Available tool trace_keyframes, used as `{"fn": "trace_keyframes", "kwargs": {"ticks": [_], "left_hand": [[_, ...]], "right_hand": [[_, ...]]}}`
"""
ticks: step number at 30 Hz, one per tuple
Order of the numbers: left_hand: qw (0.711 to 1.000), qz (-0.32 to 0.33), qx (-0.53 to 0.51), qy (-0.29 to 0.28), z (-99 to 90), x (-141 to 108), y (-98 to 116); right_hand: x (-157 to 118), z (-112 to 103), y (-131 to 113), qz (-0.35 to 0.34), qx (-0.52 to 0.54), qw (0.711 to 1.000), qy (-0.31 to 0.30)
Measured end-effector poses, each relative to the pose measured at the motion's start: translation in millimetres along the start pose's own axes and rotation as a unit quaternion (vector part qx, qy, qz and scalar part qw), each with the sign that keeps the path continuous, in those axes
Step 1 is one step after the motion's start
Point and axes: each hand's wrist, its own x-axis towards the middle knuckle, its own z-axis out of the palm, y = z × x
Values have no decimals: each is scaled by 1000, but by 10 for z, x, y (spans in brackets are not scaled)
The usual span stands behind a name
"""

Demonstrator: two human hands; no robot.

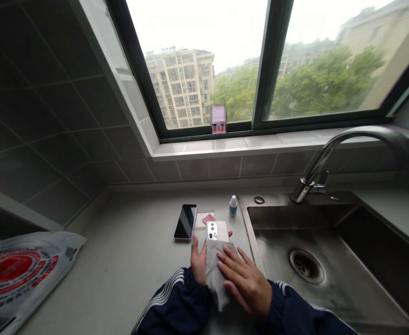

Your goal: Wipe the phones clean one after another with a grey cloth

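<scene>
My left hand (198, 262) supports a silvery white smartphone (222, 231) from below, its thumb along the left side and a fingertip showing at the right edge. The phone's back, with its camera bump, faces up. A grey cloth (215, 266) covers the lower part of that back and hangs toward me. Flat on the cloth lies my right hand (244, 277), fingers stretched out and slightly apart, pressing it against the phone. Just beyond are a second smartphone (186, 222), dark screen up, a clear phone case (201, 215) with a small pink piece (208, 218) on it, and a small spray bottle (233, 206).
A steel sink (277, 237) with a curved faucet (312, 163) is to the right. On the left, a printed plastic bag (26, 279) lies on the pale countertop (120, 260). Behind the counter are a tiled sill (197, 148) and a window; a blurred-out small item (219, 119) stands there.
</scene>
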Motion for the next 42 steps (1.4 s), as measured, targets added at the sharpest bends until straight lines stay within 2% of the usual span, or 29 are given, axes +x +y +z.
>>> {"fn": "trace_keyframes", "kwargs": {"ticks": [5, 8, 14, 22, 25, 31, 38, 42], "left_hand": [[1000, 4, -16, 26, 25, 1, -85], [1000, 1, -4, 6, 31, 18, -129], [999, 18, 2, -39, 62, 40, -205], [997, 52, 7, 55, 47, 9, -35], [994, 77, 22, 71, 79, -1, 35], [992, 81, 18, 96, 137, -2, 66], [981, 123, 31, 144, 59, 8, 94], [981, 121, 49, 143, 13, 15, 114]], "right_hand": [[-39, 33, 61, 51, -50, 997, -32], [-53, 60, 124, 79, -74, 993, -37], [-66, 88, 149, 135, -77, 988, -2], [-80, 141, -14, 85, -12, 996, -7], [-74, 135, -85, 73, 11, 997, -5], [-79, 121, -129, 62, 11, 998, 11], [-80, 94, -190, 33, 10, 999, -17], [-75, 96, -217, 2, 13, 1000, -11]]}}
